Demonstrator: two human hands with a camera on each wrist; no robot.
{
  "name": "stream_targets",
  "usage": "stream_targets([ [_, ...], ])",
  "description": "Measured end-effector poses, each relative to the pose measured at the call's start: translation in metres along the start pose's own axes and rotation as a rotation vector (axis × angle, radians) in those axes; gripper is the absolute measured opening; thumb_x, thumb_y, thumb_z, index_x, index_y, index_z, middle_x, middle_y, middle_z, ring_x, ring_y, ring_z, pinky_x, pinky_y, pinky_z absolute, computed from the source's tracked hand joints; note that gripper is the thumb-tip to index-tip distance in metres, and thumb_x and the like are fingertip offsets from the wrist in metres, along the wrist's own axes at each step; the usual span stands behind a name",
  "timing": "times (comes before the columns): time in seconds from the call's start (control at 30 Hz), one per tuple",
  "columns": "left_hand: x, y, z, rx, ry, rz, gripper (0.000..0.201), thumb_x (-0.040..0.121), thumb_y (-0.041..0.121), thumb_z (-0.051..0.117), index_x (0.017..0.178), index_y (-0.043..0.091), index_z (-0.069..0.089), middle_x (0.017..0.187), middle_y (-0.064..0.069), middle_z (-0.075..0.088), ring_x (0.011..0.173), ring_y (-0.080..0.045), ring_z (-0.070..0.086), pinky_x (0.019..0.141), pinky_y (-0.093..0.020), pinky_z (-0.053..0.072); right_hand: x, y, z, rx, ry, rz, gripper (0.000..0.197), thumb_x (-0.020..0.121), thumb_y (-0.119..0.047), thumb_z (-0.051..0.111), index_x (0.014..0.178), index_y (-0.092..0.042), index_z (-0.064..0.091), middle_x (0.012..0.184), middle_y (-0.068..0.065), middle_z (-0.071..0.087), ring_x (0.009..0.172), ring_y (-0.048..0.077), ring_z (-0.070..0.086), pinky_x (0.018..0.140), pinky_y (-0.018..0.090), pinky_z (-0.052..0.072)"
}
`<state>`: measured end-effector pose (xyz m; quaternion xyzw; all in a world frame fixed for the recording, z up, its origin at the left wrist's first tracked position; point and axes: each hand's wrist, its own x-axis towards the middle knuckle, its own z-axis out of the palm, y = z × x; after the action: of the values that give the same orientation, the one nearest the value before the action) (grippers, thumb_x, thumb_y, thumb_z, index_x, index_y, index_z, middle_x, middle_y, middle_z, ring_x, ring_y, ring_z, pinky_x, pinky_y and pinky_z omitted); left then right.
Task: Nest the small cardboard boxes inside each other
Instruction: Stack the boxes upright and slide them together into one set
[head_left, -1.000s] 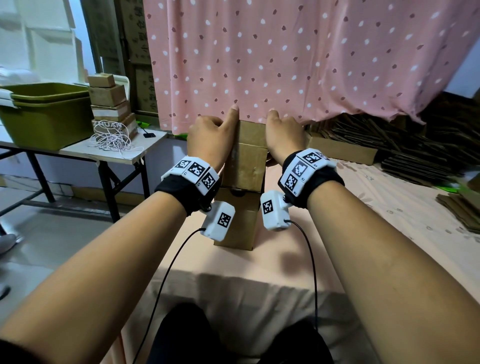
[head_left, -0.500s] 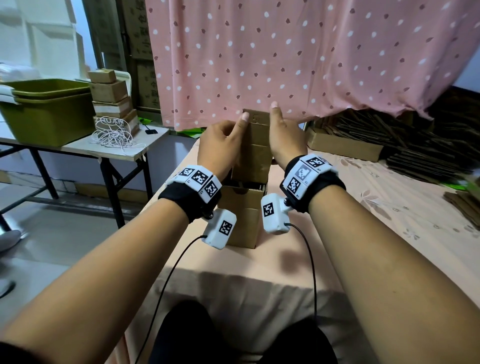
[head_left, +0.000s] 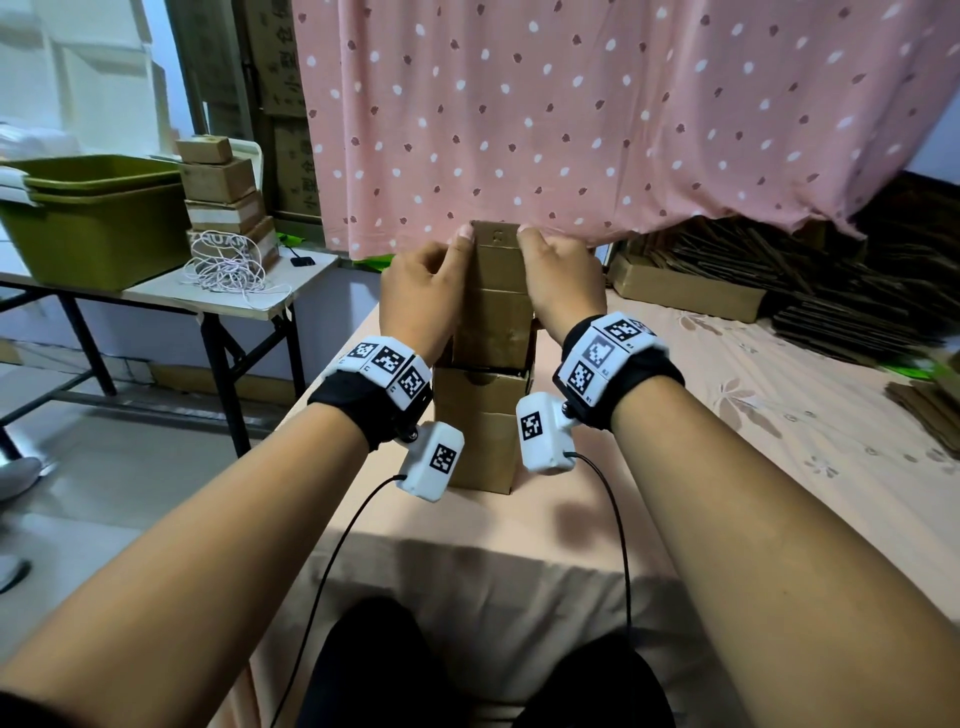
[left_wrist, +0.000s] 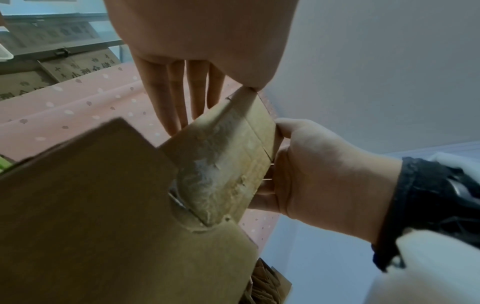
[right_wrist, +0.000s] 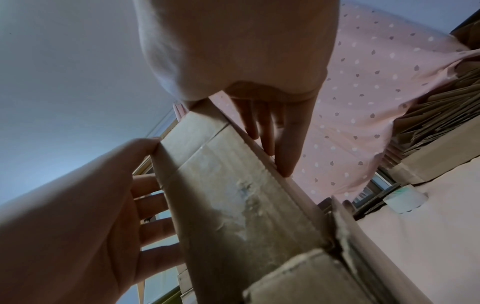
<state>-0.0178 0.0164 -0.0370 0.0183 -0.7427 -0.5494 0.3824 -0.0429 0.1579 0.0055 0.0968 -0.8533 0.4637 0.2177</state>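
Progress: partial. Inner box (head_left: 493, 306) stands upright in the open mouth of the outer box (head_left: 480, 431), which rests on the table (head_left: 675, 415); most of its height remains above the rim. Left hand (head_left: 421, 296) and right hand (head_left: 563, 286) clamp its two sides, thumbs near the top edge, fingers flat on the far faces. Remaining, by judgement: press the inner box down until seated. Further small boxes (head_left: 218, 176) are stacked on the side table (head_left: 156, 296), not nested.
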Motion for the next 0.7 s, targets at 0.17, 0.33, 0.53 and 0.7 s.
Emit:
stream_targets([
  [0.17,-0.005,-0.004,-0.003,0.006,0.003,-0.004,0.050,0.095,0.063,0.052,0.061,0.030,0.066,0.052,0.014,0.058,0.066,-0.022,0.060,0.070,-0.056,0.062,-0.005,0.001,0.001,0.010,-0.010,-0.052,0.046,0.092,-0.047,0.042,0.062,-0.012,0.049,0.068,0.002,0.059,0.076,0.028,0.056,0.068,0.036,0.043],
  [0.33,-0.006,-0.001,-0.004,0.033,0.032,0.008,0.054,0.100,0.055,0.052,0.052,0.031,0.058,0.047,0.018,0.054,0.055,-0.008,0.048,0.060,-0.032,0.043,-0.008,-0.002,0.000,-0.003,-0.005,-0.060,0.046,0.093,-0.041,0.045,0.056,-0.014,0.038,0.059,0.001,0.047,0.066,0.025,0.047,0.061,0.035,0.035],
  [0.53,-0.004,-0.007,-0.004,0.025,0.045,0.015,0.051,0.097,0.061,0.050,0.076,0.023,0.077,0.060,0.016,0.064,0.063,-0.006,0.056,0.064,-0.028,0.043,-0.014,-0.006,0.000,0.006,0.009,-0.070,0.045,0.093,-0.036,0.046,0.055,-0.013,0.036,0.054,0.000,0.041,0.060,0.022,0.039,0.057,0.035,0.031],
  [0.7,-0.008,-0.003,-0.005,0.037,0.038,0.022,0.053,0.101,0.055,0.053,0.055,0.029,0.058,0.049,0.018,0.054,0.053,-0.002,0.047,0.058,-0.027,0.034,-0.016,-0.005,0.000,0.004,0.012,-0.033,0.046,0.093,-0.034,0.046,0.054,-0.013,0.033,0.054,0.002,0.038,0.058,0.022,0.036,0.055,0.035,0.029],
])
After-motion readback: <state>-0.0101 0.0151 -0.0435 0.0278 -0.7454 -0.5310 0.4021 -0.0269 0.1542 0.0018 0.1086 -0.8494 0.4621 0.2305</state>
